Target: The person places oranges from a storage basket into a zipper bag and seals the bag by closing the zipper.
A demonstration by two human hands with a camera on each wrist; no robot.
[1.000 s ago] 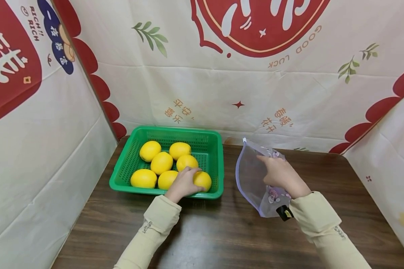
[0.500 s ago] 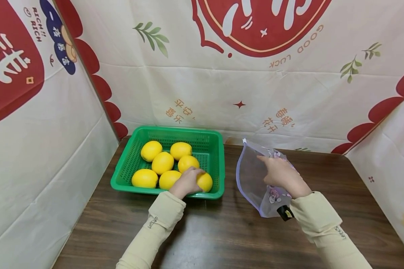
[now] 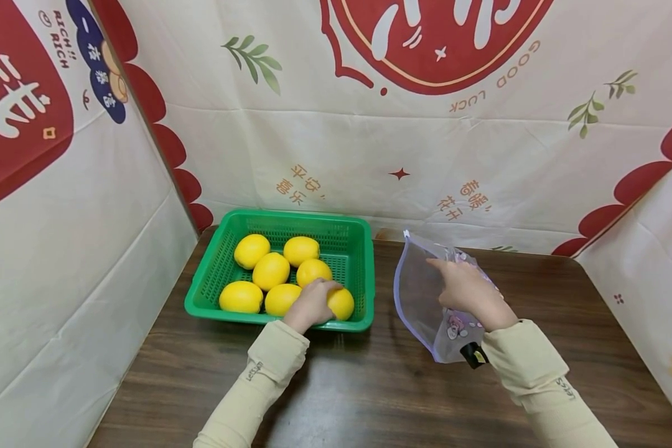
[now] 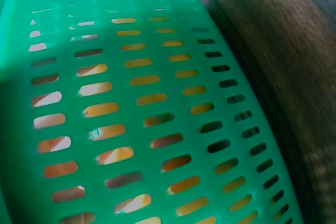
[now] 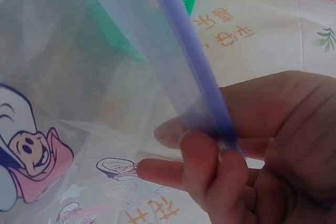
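Note:
In the head view, a green plastic basket [image 3: 291,215] holds several lemons [image 3: 271,271]. My left hand [image 3: 312,303] reaches over its front rim, thumb and fingers round the lemon [image 3: 343,304] in the front right corner. That hand is hidden in the left wrist view, where the slotted basket wall [image 4: 118,74] shows yellow through its holes. To the right, my right hand [image 3: 467,289] holds a clear zip bag [image 3: 417,292] with purple edging, its mouth spread toward the basket. The right wrist view shows this hand [image 5: 283,129] pinching the purple zip edge [image 5: 197,61].
A dark wooden table [image 3: 358,386] lies under everything. Printed cloth walls [image 3: 336,149] stand close behind the basket and on both sides. A small black object [image 3: 473,354] sits by the right cuff. Bare wood separates basket and bag.
My left hand has shifted slightly right and its fingers have closed in around the corner lemon. The right hand and bag stay almost still.

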